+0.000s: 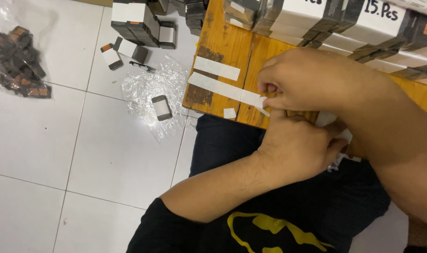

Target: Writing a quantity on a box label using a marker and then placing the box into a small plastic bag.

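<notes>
bagged dark boxes (19,58), crumpled plastic wrap (150,89) — white tiles (35,140)

Setting: informal packing area, likely a home stockroom or small shop back room. Evidence: white tiled floor (40,154) used as work surface; low wooden counter (227,42) with strips of white tape (217,68); stacked small black-and-white product boxes (134,21); clear bag of black packets (19,61); crumpled plastic wrap (145,89); bundled, labelled boxes (344,18) on counter.

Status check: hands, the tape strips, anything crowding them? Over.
Right hand pinching end of white tape strip on wooden board. Left hand just below, at board edge. Stacked boxes behind.
</notes>
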